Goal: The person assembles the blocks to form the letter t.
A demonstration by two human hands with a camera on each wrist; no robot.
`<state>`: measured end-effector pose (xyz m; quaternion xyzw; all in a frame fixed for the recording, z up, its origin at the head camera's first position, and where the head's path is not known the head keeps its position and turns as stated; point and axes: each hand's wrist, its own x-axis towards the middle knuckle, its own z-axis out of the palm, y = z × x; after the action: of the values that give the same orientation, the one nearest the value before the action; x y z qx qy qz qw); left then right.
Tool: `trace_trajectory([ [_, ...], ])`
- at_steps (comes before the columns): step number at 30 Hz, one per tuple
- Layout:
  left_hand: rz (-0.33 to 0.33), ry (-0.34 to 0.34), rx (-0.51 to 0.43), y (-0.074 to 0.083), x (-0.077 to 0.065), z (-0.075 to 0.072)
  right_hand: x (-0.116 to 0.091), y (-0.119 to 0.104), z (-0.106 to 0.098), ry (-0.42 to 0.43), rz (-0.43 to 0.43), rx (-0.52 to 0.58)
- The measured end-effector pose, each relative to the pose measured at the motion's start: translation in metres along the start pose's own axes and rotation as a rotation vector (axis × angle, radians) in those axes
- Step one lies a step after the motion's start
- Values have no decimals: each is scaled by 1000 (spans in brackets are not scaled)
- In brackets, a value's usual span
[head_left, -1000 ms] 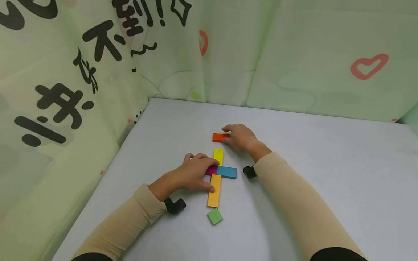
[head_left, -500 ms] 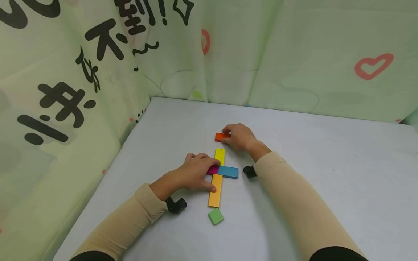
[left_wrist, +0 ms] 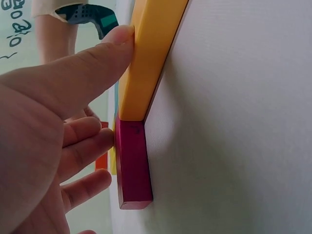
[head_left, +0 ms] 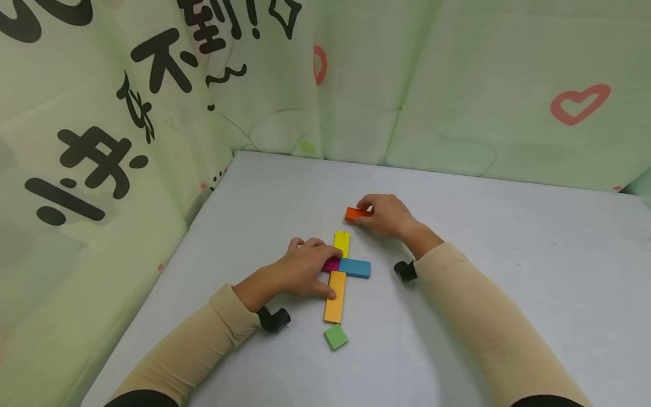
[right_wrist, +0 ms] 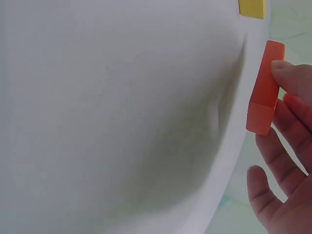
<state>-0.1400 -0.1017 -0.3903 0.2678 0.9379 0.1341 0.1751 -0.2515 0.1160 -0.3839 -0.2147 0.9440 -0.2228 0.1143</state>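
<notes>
My right hand [head_left: 389, 215] pinches a red-orange block [head_left: 356, 214] between thumb and fingers. In the right wrist view that block [right_wrist: 265, 87] appears lifted off the table. My left hand [head_left: 303, 268] lies over a cross-like layout of flat blocks. Its thumb touches the orange-yellow block [left_wrist: 151, 63], and its other fingers are fairly straight beside the magenta block [left_wrist: 132, 165]. In the head view the hand partly hides the magenta block [head_left: 331, 264]. A blue block [head_left: 355, 268] lies to its right, a yellow block [head_left: 342, 243] beyond it.
A small green square block [head_left: 336, 337] lies turned at the near end of the orange-yellow block. The white table [head_left: 458, 226] meets a pale green printed curtain [head_left: 458, 85] at the back and left. Each wrist wears a black camera [head_left: 274, 320].
My right hand has shifted right with the red-orange block, which now looks tilted and raised. The left hand and the other blocks hold their places.
</notes>
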Motion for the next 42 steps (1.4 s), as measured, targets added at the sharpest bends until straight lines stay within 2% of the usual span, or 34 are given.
trace_trajectory([
  [21, 4, -4, -19, 1, 0, -2, -56, -16, -8, 37, -124, -28],
  [32, 5, -7, -22, 2, -1, -3, -88, -21, 1, 12, -174, -19],
  [42, -1, 0, -33, 2, -1, -2, -113, -24, 8, 1, -198, 36],
])
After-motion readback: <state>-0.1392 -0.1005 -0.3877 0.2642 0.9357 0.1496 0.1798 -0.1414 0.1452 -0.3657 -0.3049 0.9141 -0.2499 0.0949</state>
